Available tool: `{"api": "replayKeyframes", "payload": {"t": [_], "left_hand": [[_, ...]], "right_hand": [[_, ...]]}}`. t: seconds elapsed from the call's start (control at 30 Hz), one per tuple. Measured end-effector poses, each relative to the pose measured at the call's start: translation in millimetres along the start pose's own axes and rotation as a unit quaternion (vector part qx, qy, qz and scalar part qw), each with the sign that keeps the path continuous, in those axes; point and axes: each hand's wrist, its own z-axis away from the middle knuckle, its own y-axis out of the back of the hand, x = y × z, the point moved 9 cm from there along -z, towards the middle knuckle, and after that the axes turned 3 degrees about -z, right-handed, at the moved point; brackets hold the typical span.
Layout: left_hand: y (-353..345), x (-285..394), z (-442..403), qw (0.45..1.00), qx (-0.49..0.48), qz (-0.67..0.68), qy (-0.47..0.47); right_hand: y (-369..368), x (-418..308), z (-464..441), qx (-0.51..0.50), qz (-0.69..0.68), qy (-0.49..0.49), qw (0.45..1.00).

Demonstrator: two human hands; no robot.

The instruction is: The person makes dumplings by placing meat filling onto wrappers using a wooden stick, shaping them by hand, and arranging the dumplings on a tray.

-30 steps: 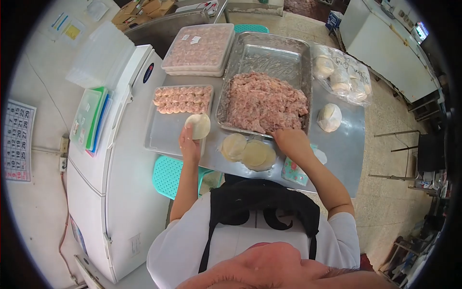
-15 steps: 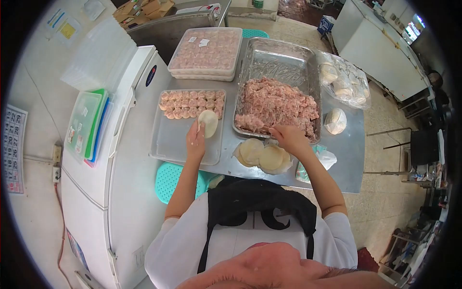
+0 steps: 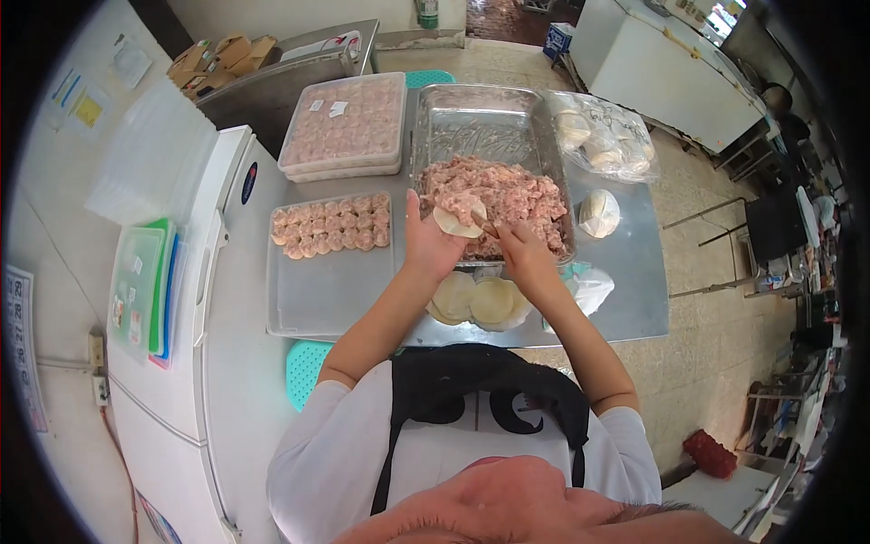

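Note:
On the palm and fingers of my left hand (image 3: 430, 240) lies a round, pale dumpling wrapper (image 3: 448, 225), held over the near left part of the metal tray. Some pink filling (image 3: 467, 207) sits on that wrapper. My right hand (image 3: 527, 252) is closed around a thin, flat spatula-like tool (image 3: 487, 227), whose tip touches the filling; its exact kind is unclear. Beneath both hands is the deep metal tray (image 3: 559, 136) with a heap of minced meat (image 3: 521, 186). Close to my forearms, a stack of round wrappers (image 3: 494, 301) rests on the table.
A plastic tray (image 3: 317, 295) with rows of filled dumplings (image 3: 331, 225) lies left. Behind it stand stacked, lidded boxes (image 3: 344, 127) of dumplings. Right of the metal tray are a bag of wrapper packs (image 3: 603, 136), one wrapped pack (image 3: 599, 214) and a crumpled plastic bag (image 3: 591, 288).
My left hand has moved right with the wrapper, from above the dumplings to the metal tray. Filling now lies on the wrapper, and my right hand has come up beside it. The view has shifted.

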Motion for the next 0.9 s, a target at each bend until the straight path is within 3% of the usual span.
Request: {"api": "replayKeyframes", "payload": {"t": [0.2,0.3,0.5,0.6,0.7,0.8,0.9], "left_hand": [[52,-7,-17,0.996,0.077,-0.017,-0.039],[58,-8,-26,0.998,0.055,0.013,-0.031],[41,-20,-23,0.999,0.033,0.036,-0.015],[59,-18,-19,0.997,0.053,0.054,-0.035],[57,-9,-21,0.994,0.084,0.054,-0.053],[34,-20,-21,0.997,0.06,0.041,-0.018],[22,-15,-11,0.993,0.11,-0.001,-0.04]], "right_hand": [[53,8,10,-0.167,0.174,0.0,0.97],[74,-3,1,-0.132,0.16,-0.017,0.978],[13,58,12,-0.112,0.133,0.002,0.985],[13,94,25,-0.2,0.16,-0.057,0.965],[38,58,21,-0.167,0.14,-0.047,0.975],[23,37,19,-0.137,0.099,0.024,0.985],[33,42,7,-0.229,0.124,-0.001,0.966]]}}
